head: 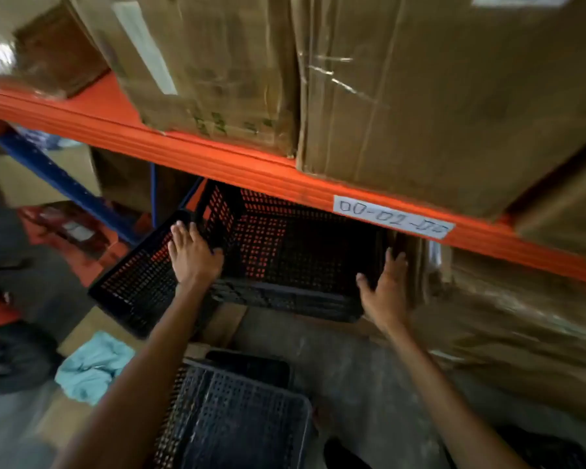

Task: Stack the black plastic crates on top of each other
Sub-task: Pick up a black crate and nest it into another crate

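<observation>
l hand [195, 257], r hand [384, 292] flat on crate [295, 252] sides; grip released.

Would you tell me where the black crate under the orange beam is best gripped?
Probably by its two short end rims, one hand per side, coming from the front: the crate is wide and the orange beam overhangs it.

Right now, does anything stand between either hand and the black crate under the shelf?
Nothing visible does. The left hand rests on the black crate at its left wall; the right hand is at its right end.
</observation>
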Demonstrator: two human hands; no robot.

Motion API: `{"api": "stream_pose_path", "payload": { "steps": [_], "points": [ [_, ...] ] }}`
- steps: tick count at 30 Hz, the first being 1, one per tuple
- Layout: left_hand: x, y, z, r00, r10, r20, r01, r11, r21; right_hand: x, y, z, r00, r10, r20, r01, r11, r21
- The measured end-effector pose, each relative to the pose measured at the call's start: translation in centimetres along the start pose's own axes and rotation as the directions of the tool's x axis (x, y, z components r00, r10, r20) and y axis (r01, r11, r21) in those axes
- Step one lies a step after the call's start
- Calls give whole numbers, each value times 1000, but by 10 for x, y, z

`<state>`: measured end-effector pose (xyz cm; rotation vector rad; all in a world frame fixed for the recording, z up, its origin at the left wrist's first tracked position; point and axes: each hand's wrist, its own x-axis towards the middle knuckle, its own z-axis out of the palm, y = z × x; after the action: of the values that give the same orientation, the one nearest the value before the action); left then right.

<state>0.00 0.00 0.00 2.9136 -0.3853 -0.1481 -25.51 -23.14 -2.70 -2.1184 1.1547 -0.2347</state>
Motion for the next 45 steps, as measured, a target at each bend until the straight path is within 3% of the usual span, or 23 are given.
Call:
{"api": "stream_pose_path", "payload": {
  "steps": [3,9,13,18,25,32,37,45],
  "points": [
    [62,-7,18,995,-93,29,92,995,28,44,9,18,992,103,-66,-102,995,16],
    [133,-32,61,987,-147,65,154,979,-134,95,37,43,950,313,-9,-311,947,84],
    [131,-45,65,985,-173,9,172,971,-165,91,48,45,949,309,-64,-303,949,83],
    [98,-67,34,992,-94,-86,73,973,-219,51,42,31,951,293,-96,-280,951,133],
    [-22,-108,-47,990,-86,-108,60,974,-220,-72,26,-16,967,245,-70,-219,939,266],
    [-193,-144,-79,987,-107,-118,68,952,-299,-244,79,-71,964,254,-77,-214,915,341],
    [-309,-119,-81,991,-10,-132,-36,938,-345,-361,150,-127,928,349,-132,-280,885,372],
    [-448,-40,-32,983,174,53,-143,922,-359,-489,274,-215,851,477,-219,-389,854,346]
  ]
}}
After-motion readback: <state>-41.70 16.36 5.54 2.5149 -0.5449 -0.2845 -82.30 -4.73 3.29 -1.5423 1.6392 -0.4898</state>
